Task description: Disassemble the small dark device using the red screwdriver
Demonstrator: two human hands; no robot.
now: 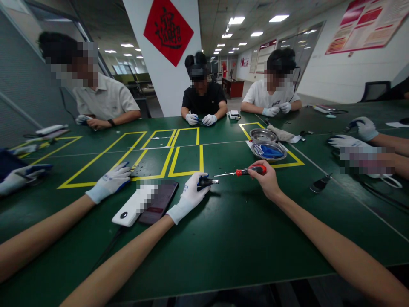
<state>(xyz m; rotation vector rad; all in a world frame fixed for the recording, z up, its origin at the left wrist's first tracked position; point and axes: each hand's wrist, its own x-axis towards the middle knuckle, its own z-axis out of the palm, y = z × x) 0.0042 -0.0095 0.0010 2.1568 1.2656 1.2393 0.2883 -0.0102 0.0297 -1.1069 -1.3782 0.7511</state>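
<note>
In the head view, my left hand (191, 194), in a white and blue glove, is closed round a small black cylindrical piece with a silver end (209, 182). My bare right hand (266, 179) grips the red and black handle of a screwdriver (251, 170). The thin shaft points left, and its tip is close to the black piece; I cannot tell whether they touch. Left of my left hand, a dark phone (159, 202) lies beside a white power bank or phone-like device (134, 207) with a cable.
Green table with yellow tape outlines (185, 174). Two metal bowls (269, 151), the nearer with blue items, stand beyond my right hand. A black tapered object (320, 183) lies to the right. A co-worker's gloved hand (111, 181) rests at left near small dark bits; other people sit around.
</note>
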